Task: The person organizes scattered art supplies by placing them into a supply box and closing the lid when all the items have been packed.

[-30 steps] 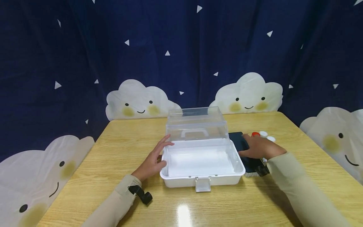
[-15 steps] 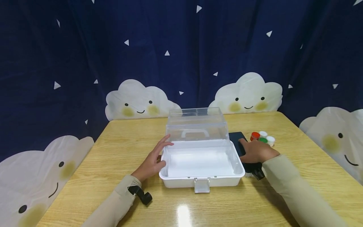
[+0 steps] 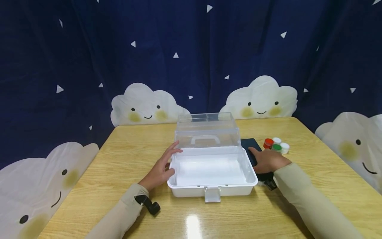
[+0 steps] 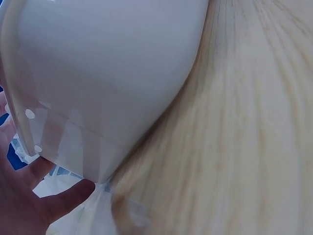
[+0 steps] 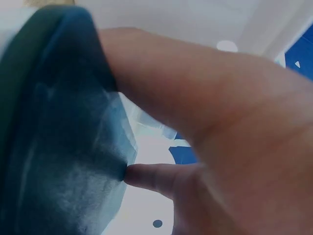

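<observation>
A white plastic box point(image 3: 209, 169) with a clear lid point(image 3: 206, 127) tipped back stands in the middle of the table. My left hand point(image 3: 159, 172) rests at its left side, thumb near the rim and fingers spread. In the left wrist view, fingertips point(image 4: 80, 191) touch the box corner. To the right of the box lies a dark brush-like block point(image 3: 248, 145), flat and rectangular, with a whitish edge point(image 3: 261, 183) at its near end. My right hand point(image 3: 268, 161) grips this block from above. Thumb and a finger touch it in the right wrist view; the other fingers are hidden.
Behind the right hand stand a red-lidded jar point(image 3: 268, 143), a green-lidded jar point(image 3: 277, 147) and two white-lidded jars point(image 3: 285, 147). A clear latch point(image 3: 212, 195) hangs from the box front. A dark blue curtain point(image 3: 191, 49) with clouds surrounds the wooden table point(image 3: 143, 142).
My right hand has moved slightly left and settled onto the dark block, uncovering the green-lidded jar and more of the red one. My left hand and the box stay practically in place.
</observation>
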Action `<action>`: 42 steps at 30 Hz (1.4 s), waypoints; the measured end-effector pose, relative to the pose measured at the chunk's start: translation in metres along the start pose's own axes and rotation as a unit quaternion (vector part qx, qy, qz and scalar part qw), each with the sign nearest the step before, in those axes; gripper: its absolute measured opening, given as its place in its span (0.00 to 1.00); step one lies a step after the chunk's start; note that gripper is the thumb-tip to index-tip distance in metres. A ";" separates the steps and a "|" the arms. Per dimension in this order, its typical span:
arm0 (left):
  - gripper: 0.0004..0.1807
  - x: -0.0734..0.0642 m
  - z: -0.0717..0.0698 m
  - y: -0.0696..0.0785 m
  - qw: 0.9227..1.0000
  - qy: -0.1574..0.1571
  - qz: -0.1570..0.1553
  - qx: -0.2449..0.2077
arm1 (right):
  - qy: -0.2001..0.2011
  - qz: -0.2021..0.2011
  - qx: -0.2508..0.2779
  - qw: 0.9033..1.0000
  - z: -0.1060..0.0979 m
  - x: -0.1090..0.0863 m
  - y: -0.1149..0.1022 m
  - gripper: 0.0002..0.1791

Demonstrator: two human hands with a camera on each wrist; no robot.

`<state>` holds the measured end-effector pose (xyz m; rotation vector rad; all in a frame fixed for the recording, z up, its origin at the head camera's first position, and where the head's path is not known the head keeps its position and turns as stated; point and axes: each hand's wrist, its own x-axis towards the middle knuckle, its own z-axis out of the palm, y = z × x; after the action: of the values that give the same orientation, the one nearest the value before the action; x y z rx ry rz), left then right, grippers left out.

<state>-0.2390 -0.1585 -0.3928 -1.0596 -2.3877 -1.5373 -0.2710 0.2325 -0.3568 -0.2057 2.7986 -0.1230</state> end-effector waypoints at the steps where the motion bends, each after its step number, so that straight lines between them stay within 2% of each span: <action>1: 0.36 0.000 0.000 0.000 1.000 0.001 0.001 0.001 | 0.000 -0.001 0.000 1.000 0.000 0.000 0.000 0.57; 8: 0.35 0.001 0.000 -0.001 1.000 0.002 0.009 0.001 | -0.003 -0.011 0.005 1.000 0.005 0.000 0.000 0.57; 18: 0.36 0.000 0.000 -0.002 1.000 -0.001 0.004 0.014 | -0.003 -0.001 0.010 1.000 0.006 0.004 0.002 0.59; 23: 0.35 -0.001 0.000 -0.002 1.000 -0.001 0.005 0.021 | -0.005 -0.005 0.027 1.000 0.003 0.003 0.004 0.59; 27: 0.35 -0.001 0.000 -0.003 1.000 -0.001 0.007 0.022 | -0.004 -0.002 0.024 1.000 -0.002 0.001 0.005 0.55; 32: 0.35 -0.002 0.001 -0.003 1.000 0.003 0.000 0.018 | 0.029 -0.003 0.010 1.000 -0.006 0.000 0.006 0.51; 37: 0.35 -0.002 0.002 -0.002 1.000 0.006 -0.001 0.023 | 0.066 -0.010 0.027 0.997 -0.007 0.001 0.008 0.52; 42: 0.36 -0.001 0.001 -0.001 1.000 0.004 0.001 0.020 | 0.100 0.010 0.044 0.994 -0.011 0.003 0.011 0.52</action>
<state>-0.2384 -0.1583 -0.3951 -1.0468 -2.3999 -1.4846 -0.2787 0.2434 -0.3489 -0.1529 2.9858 -0.2753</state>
